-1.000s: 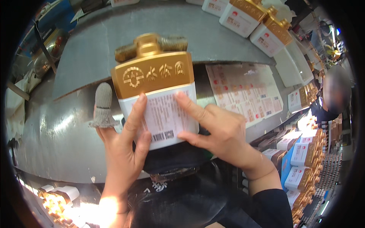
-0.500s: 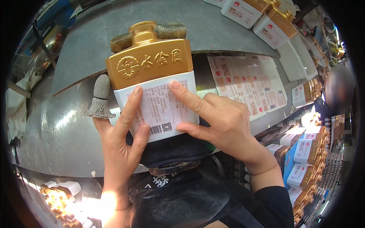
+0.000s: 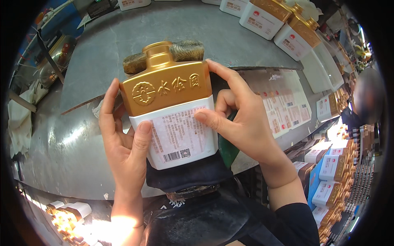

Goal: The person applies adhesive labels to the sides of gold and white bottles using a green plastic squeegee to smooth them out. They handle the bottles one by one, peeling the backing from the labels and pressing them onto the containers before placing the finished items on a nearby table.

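A flat, flask-shaped bottle (image 3: 166, 88) with a gold shoulder and neck and a white lower body stands tilted in front of me. Across its white front lies a printed label (image 3: 176, 133) with a barcode. My left hand (image 3: 123, 143) grips the left edge, fingers along the side and thumb on the white face. My right hand (image 3: 242, 115) holds the other edge; its index finger reaches the gold shoulder corner and its thumb presses the label's right part. Below the bottle is a dark cloth pad (image 3: 188, 176). Two worn, bristly rolls (image 3: 186, 51) sit behind the neck.
Sheets of printed labels (image 3: 287, 106) lie right on the grey metal table (image 3: 74, 143). A raised grey board (image 3: 102, 49) spans the back. Finished bottles (image 3: 262, 18) and a white bin (image 3: 322, 67) stand far right; more bottles (image 3: 328, 168) are stacked near right. Another person (image 3: 365, 96) is beyond.
My fingers have gone from lying on the label to gripping the bottle's two sides. The bottle sits lower in view. The grey knit finger cover on my left hand is now hidden.
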`<action>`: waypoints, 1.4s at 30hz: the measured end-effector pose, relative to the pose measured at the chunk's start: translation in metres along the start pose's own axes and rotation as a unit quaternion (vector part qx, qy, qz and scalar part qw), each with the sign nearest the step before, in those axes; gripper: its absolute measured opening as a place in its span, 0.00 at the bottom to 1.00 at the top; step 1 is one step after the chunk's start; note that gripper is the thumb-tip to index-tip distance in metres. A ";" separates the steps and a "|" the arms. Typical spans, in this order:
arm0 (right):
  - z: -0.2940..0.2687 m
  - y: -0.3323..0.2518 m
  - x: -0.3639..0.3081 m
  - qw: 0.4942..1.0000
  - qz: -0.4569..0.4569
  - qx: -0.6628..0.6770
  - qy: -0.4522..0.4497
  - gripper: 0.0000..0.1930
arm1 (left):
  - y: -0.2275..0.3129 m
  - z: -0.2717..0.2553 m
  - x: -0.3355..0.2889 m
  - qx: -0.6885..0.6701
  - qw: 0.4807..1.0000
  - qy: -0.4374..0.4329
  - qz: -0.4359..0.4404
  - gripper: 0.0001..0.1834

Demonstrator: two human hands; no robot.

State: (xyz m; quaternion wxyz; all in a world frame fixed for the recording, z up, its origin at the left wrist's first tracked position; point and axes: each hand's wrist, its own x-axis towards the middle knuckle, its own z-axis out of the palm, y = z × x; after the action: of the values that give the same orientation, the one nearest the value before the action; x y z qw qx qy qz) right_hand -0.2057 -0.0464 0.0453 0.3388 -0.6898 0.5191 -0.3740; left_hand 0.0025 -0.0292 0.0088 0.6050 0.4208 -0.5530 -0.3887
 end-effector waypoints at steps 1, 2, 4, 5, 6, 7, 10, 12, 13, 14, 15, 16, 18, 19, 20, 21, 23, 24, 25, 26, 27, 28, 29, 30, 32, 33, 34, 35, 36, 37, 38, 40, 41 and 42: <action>0.000 0.000 0.000 1.000 0.006 0.001 -0.003 0.38 | -0.001 0.000 0.000 0.001 1.000 -0.003 0.001 0.38; 0.000 0.001 0.000 1.000 0.010 0.005 -0.003 0.39 | -0.001 0.000 0.000 0.001 1.000 -0.005 0.002 0.38; 0.000 0.001 0.000 1.000 0.017 0.016 -0.003 0.39 | -0.001 0.001 0.000 0.000 1.000 0.002 -0.002 0.39; 0.000 0.000 0.000 1.000 0.023 0.017 -0.003 0.39 | -0.001 0.001 0.000 -0.001 1.000 0.006 -0.003 0.40; 0.001 -0.002 0.001 0.999 0.027 0.020 -0.003 0.40 | 0.000 -0.001 0.000 -0.018 1.000 0.000 -0.009 0.41; 0.001 -0.003 0.002 0.999 0.031 0.022 -0.004 0.40 | 0.001 -0.003 0.000 -0.034 0.999 -0.006 -0.014 0.42; -0.001 -0.004 -0.001 0.997 0.035 0.069 -0.023 0.41 | 0.003 -0.004 -0.002 -0.032 0.999 -0.025 -0.018 0.46; 0.000 -0.004 -0.002 0.998 0.038 0.043 -0.027 0.42 | 0.005 -0.003 -0.003 -0.029 0.999 -0.034 -0.032 0.48; 0.001 -0.004 -0.001 0.998 0.044 0.036 -0.026 0.42 | 0.006 -0.004 -0.002 -0.036 0.998 -0.036 -0.046 0.49; 0.002 -0.004 -0.001 0.998 0.049 0.030 -0.025 0.42 | 0.006 -0.005 -0.002 -0.042 0.997 -0.038 -0.060 0.49; 0.002 -0.004 -0.001 0.998 0.046 0.028 -0.025 0.42 | 0.005 -0.006 -0.002 -0.045 0.997 -0.036 -0.060 0.49; 0.003 -0.004 -0.001 0.998 0.044 0.025 -0.024 0.43 | 0.004 -0.006 -0.003 -0.048 0.996 -0.035 -0.060 0.49; 0.003 -0.003 -0.001 0.999 0.042 0.022 -0.024 0.43 | 0.003 -0.006 -0.003 -0.052 0.996 -0.033 -0.058 0.49; 0.002 -0.003 -0.001 0.999 0.042 0.020 -0.025 0.43 | 0.004 -0.004 -0.003 -0.052 0.997 -0.033 -0.056 0.49; 0.002 -0.002 -0.001 0.999 0.043 0.019 -0.026 0.43 | 0.004 -0.003 -0.003 -0.052 0.997 -0.033 -0.054 0.49; 0.001 -0.002 -0.001 0.998 0.040 0.023 -0.031 0.43 | 0.004 -0.004 -0.002 -0.055 0.997 -0.033 -0.045 0.49; -0.002 -0.001 0.001 0.998 0.033 0.030 -0.040 0.44 | 0.003 -0.007 -0.001 -0.060 0.997 -0.034 -0.028 0.48; -0.001 0.000 0.001 0.998 0.031 0.035 -0.040 0.44 | 0.003 -0.006 -0.001 -0.057 0.997 -0.035 -0.027 0.47; -0.001 0.000 0.001 0.998 0.029 0.041 -0.040 0.44 | 0.004 -0.006 -0.001 -0.054 0.998 -0.035 -0.025 0.47; -0.002 0.000 0.001 0.998 0.027 0.047 -0.040 0.44 | 0.004 -0.006 -0.001 -0.051 0.998 -0.034 -0.023 0.47; -0.001 0.001 0.000 0.998 0.026 0.041 -0.038 0.44 | 0.003 -0.004 -0.001 -0.042 0.998 -0.030 -0.022 0.46; -0.001 0.001 0.000 0.998 0.026 0.035 -0.035 0.43 | 0.002 -0.002 -0.001 -0.033 0.999 -0.025 -0.021 0.46; -0.001 0.002 0.000 0.999 0.025 0.029 -0.033 0.43 | 0.001 0.000 -0.001 -0.024 0.999 -0.020 -0.020 0.45; 0.000 0.001 -0.002 0.998 0.028 0.034 -0.035 0.43 | 0.001 -0.001 -0.001 -0.026 0.999 -0.019 -0.016 0.45; 0.000 0.000 -0.003 0.998 0.033 0.042 -0.039 0.42 | 0.001 -0.001 -0.001 -0.028 0.999 -0.016 -0.009 0.44; 0.001 0.000 -0.003 0.998 0.026 0.038 -0.036 0.41 | 0.001 -0.001 -0.002 -0.025 0.999 -0.019 -0.006 0.44; 0.002 0.000 -0.003 0.999 0.019 0.033 -0.034 0.41 | 0.000 -0.001 -0.002 -0.022 1.000 -0.022 -0.003 0.43; 0.002 0.001 -0.003 0.999 0.012 0.029 -0.032 0.41 | 0.000 -0.002 -0.002 -0.018 1.000 -0.025 0.000 0.43; 0.002 0.000 -0.003 0.999 0.013 0.030 -0.031 0.41 | -0.001 -0.002 -0.001 -0.019 1.000 -0.024 0.001 0.43; 0.001 -0.002 -0.003 0.999 0.014 0.032 -0.030 0.40 | -0.002 -0.003 -0.001 -0.019 1.000 -0.023 0.003 0.43; 0.001 -0.002 -0.003 0.999 0.014 0.034 -0.030 0.40 | -0.003 -0.006 -0.003 -0.019 1.000 -0.021 0.005 0.43; -0.004 0.000 0.000 0.993 0.033 0.094 -0.063 0.37 | -0.006 -0.017 -0.009 -0.013 0.999 -0.034 -0.002 0.45; -0.009 0.000 0.002 0.987 0.056 0.128 -0.083 0.36 | -0.002 -0.017 -0.017 -0.040 0.998 -0.036 -0.016 0.46; -0.017 0.005 0.003 0.979 0.087 0.159 -0.096 0.35 | -0.005 -0.013 -0.023 -0.074 0.996 -0.047 -0.035 0.47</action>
State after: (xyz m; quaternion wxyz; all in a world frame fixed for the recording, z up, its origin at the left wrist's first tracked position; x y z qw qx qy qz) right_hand -0.2224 -0.0522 0.0499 0.5232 -0.6121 0.4764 -0.3530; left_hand 0.0132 -0.0080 -0.0041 0.5941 0.3752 -0.5354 -0.4686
